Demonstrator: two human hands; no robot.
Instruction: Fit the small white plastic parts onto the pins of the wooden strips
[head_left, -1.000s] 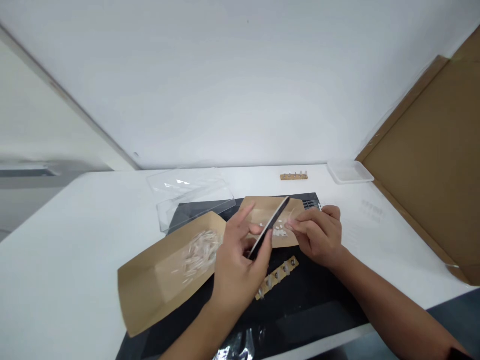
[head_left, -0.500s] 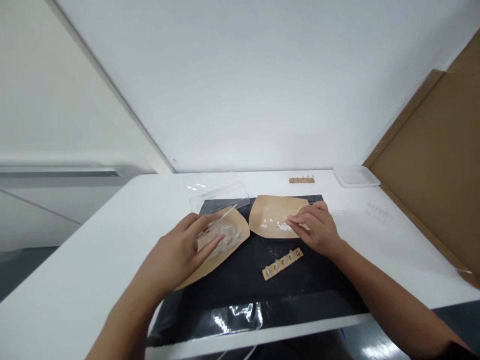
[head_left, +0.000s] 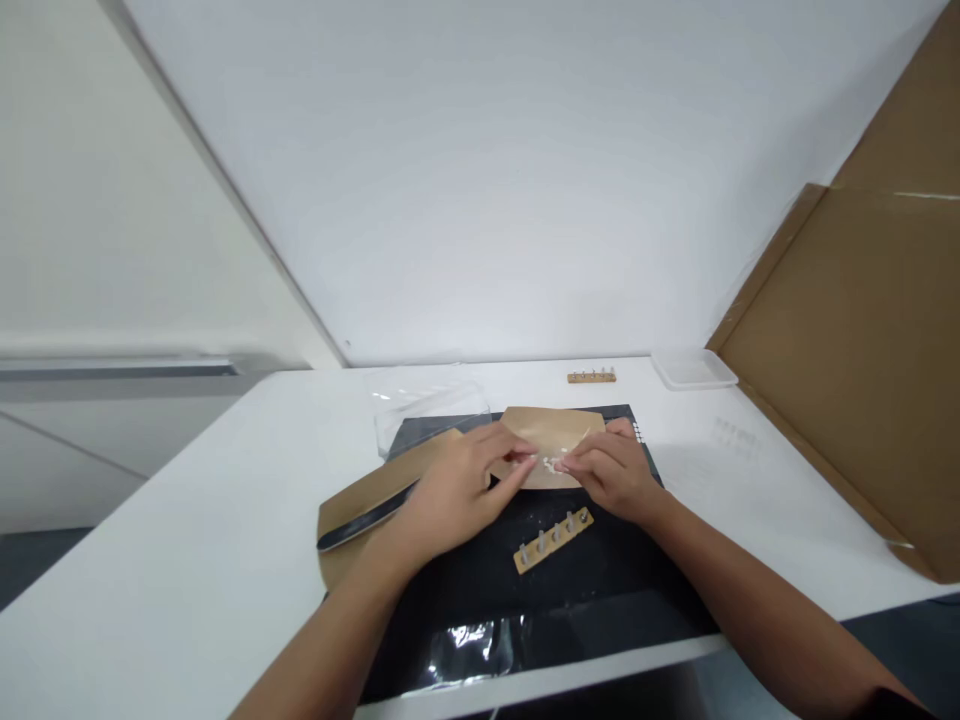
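Observation:
My left hand (head_left: pixel 457 490) reaches over the left brown paper tray (head_left: pixel 345 490), its thumb and fingers pinched together at the near-left edge of the right brown paper tray (head_left: pixel 551 425). What its fingertips hold, if anything, is too small to make out. Facing it, my right hand (head_left: pixel 619 475) pinches above the small white pieces (head_left: pixel 553 465) in that right tray; its fingertips' contents cannot be made out either. Just below both hands, a wooden strip (head_left: pixel 553 541) with several upright clear pegs lies slanted on the black mat (head_left: pixel 525 600).
Behind the left tray lie clear plastic covers (head_left: pixel 435 410). A long dark strip (head_left: pixel 367 520) crosses the left tray. A second pegged wooden strip (head_left: pixel 592 378) and a clear shallow container (head_left: pixel 694 370) sit at the back. Cardboard (head_left: pixel 840 380) stands on the right.
My left hand has moved right from the left tray to the right one, its fingers closing together. The clear strip near its fingers no longer shows. My right hand stays over the white pieces.

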